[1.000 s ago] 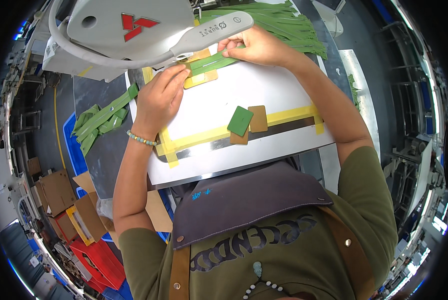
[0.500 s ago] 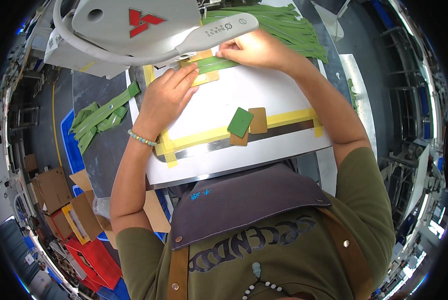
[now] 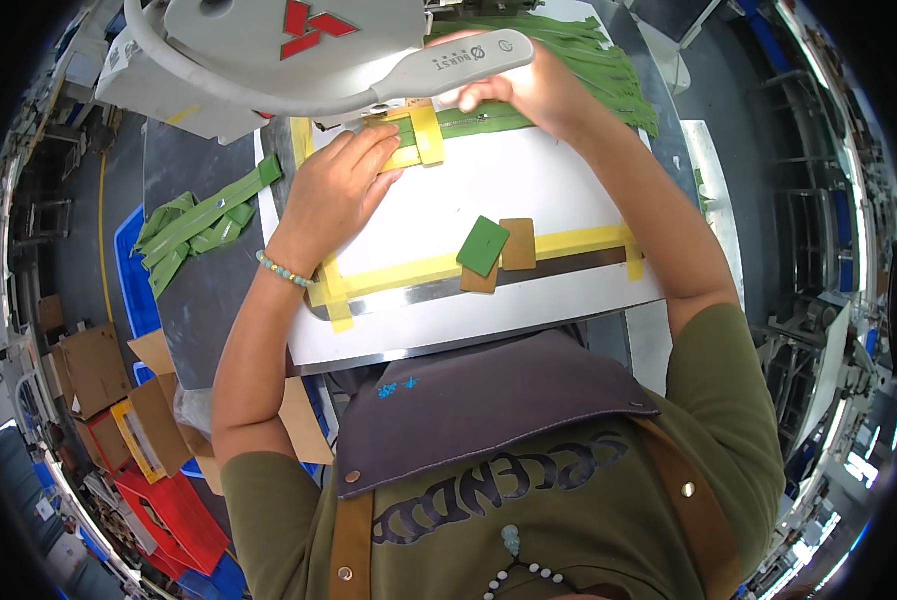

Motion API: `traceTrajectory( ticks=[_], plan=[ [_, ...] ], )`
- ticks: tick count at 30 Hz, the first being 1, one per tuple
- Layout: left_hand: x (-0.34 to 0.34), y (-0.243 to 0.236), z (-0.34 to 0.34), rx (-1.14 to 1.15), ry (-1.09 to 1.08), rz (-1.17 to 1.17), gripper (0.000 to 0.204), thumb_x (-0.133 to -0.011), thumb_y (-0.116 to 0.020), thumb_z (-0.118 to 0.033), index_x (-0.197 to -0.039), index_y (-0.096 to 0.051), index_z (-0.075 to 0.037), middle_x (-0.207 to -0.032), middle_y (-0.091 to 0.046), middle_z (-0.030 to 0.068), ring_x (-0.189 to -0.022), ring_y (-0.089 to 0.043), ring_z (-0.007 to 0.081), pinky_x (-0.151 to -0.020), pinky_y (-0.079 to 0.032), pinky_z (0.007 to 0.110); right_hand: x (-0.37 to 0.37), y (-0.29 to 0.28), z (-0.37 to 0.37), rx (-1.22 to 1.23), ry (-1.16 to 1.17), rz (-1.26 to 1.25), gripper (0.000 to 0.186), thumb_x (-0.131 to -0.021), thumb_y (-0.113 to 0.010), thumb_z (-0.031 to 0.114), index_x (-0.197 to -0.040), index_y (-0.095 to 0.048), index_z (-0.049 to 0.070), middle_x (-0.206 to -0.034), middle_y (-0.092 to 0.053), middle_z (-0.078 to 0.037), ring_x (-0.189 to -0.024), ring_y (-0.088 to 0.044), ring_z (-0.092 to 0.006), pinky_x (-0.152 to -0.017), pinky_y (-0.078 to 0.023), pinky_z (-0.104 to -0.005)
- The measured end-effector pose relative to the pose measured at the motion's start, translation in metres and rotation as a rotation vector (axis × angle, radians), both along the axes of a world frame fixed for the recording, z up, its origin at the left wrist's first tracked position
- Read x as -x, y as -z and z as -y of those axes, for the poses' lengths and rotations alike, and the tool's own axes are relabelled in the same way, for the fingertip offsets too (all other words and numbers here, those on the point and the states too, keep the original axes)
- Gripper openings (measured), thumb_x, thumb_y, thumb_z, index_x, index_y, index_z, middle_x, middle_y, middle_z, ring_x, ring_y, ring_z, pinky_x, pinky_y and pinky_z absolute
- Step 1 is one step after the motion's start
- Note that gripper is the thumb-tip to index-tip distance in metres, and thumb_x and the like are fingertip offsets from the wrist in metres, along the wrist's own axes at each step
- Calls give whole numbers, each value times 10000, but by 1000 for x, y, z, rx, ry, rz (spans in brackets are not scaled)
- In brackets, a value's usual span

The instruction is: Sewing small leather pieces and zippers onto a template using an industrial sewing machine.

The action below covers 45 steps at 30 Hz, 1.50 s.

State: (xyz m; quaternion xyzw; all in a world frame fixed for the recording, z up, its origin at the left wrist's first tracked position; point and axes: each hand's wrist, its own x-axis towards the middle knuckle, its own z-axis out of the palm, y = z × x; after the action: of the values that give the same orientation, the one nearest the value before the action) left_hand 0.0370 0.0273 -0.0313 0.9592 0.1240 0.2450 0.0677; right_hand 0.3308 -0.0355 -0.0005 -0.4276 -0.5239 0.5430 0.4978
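Near the white table's (image 3: 408, 235) far edge, a limp-looking green fabric zipper strip (image 3: 493, 122) is pressed by the left hand (image 3: 334, 185), fingers together; right hand's (image 3: 546, 88) pinch can't be told; ends are best gripped.

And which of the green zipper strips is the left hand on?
The single strip running rightward from beneath the fingertips of the left hand; the bunched strips lie further left, the piled ones beyond the right hand.
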Motion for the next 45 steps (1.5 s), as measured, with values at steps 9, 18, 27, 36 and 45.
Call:
traceTrajectory(
  ticks=[9,18,27,36,45],
  plan=[
    [-1,1,0,19,9,6,326,-911,-793,-169,-1178,-718,2,-1250,-727,75,-1010,-691,246,-865,-592,357,-4,27,34,-679,158,1035,89,-900,-713,68,-986,-710,47,-1010,-667,-65,-1021,-633,-287,-876,-545,-428],
    [-2,-1,-1,40,28,10,316,-919,-783,-163,-1190,-727,-10,-1247,-730,60,-994,-684,234,-866,-592,350,-8,23,33,-550,122,1072,137,-900,-750,87,-1036,-747,75,-1120,-750,-77,-1102,-678,-292,-986,-517,-420],
    [0,0,-2,48,34,6,325,-925,-775,-168,-1207,-726,-15,-1249,-727,56,-1001,-681,238,-873,-589,354,4,19,30,-728,162,1154,136,-885,-719,98,-1009,-754,56,-1170,-722,-35,-1122,-651,-271,-982,-534,-431],
    [16,-6,3,82,-68,97,293,-919,-765,-58,-1200,-716,3,-1240,-736,112,-1074,-720,292,-910,-589,397,34,35,20,-778,-61,1059,361,-943,-702,151,-1290,-737,58,-1348,-716,-65,-1292,-639,-281,-1097,-472,-449],
    [17,-6,4,122,-3,113,455,-892,-777,-48,-1336,-706,26,-1392,-720,120,-1147,-676,320,-991,-570,401,36,36,20,-845,-12,1062,307,-945,-703,218,-1216,-776,94,-1258,-745,-53,-1251,-643,-261,-1070,-504,-448]
  ],
)
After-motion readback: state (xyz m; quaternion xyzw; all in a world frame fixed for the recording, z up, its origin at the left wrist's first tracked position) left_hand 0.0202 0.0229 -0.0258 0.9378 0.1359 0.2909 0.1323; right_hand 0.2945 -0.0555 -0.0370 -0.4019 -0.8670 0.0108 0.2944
